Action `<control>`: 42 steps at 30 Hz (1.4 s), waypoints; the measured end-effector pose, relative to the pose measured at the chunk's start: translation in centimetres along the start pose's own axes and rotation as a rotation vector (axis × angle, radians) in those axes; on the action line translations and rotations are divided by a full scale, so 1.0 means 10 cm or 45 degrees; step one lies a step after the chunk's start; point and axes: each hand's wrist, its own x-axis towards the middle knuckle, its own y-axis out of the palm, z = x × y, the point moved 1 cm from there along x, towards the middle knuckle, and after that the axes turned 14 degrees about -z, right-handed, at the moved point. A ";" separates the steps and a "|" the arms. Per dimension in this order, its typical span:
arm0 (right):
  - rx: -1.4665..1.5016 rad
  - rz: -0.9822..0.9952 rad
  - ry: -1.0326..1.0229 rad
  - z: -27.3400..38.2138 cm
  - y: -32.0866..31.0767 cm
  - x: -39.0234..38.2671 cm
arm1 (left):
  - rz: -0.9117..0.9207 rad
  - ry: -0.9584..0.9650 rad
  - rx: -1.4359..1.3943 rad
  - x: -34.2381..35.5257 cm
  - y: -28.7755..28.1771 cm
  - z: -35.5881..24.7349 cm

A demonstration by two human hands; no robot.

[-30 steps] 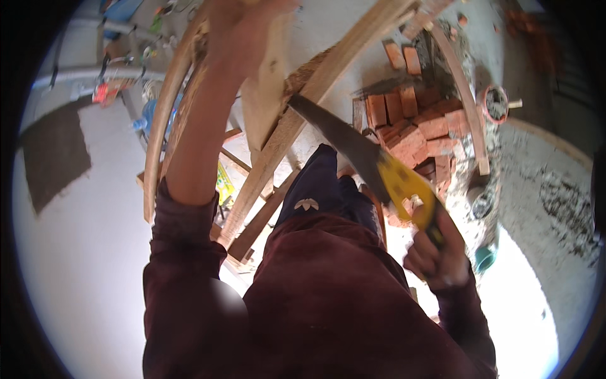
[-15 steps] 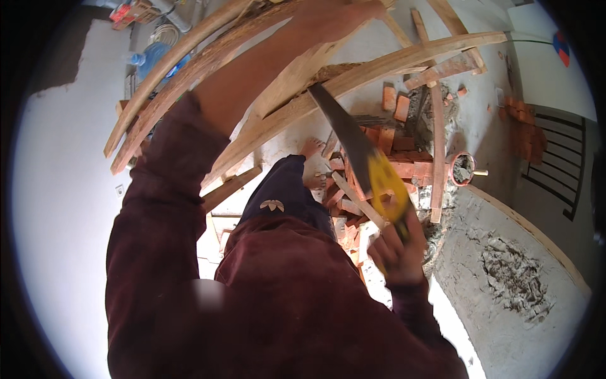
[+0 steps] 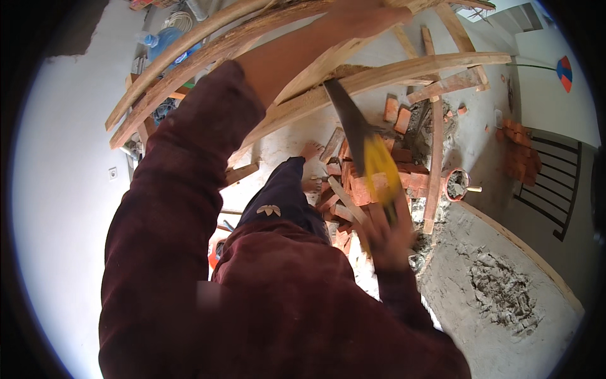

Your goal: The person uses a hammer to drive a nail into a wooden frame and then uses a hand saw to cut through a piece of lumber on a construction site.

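While I look straight down past my dark red sweatshirt (image 3: 284,297), the concrete floor (image 3: 63,189) fills the view on my left, and a patch of grey mortar (image 3: 499,290) spreads across it at lower right. Long timber planks (image 3: 189,57) cross the upper half in a loose stack, bending with the lens. My left hand (image 3: 360,16) reaches up along its bared forearm and rests on the topmost planks; whether its grip is closed around one I cannot tell, since the fingers run to the edge of the frame. Below the planks lies a heap of red bricks (image 3: 372,183), with my bare foot (image 3: 310,151) just beside it. A second, smaller stack of bricks (image 3: 521,155) sits by a black metal gate (image 3: 555,189) on the right. My right hand (image 3: 385,237) is blurred, its grip closed around the yellow handle of a handsaw (image 3: 366,145), whose dark blade angles up to meet the underside of a plank. A small round bucket (image 3: 456,184) stands beyond the brick heap.
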 end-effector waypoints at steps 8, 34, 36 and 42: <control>0.075 -0.206 -0.063 -0.04 0.44 0.25 | 0.068 -0.040 -0.084 0.05 0.09 0.49; 0.149 0.027 -0.199 0.03 0.58 1.16 | 0.195 0.030 -0.047 0.18 0.25 0.21; 0.079 -0.131 -0.132 0.08 0.61 0.78 | 0.111 0.266 -0.081 0.20 0.17 0.31; 0.235 0.008 -0.002 -0.02 -0.01 -0.62 | 0.208 -0.057 0.155 -0.04 -0.15 0.00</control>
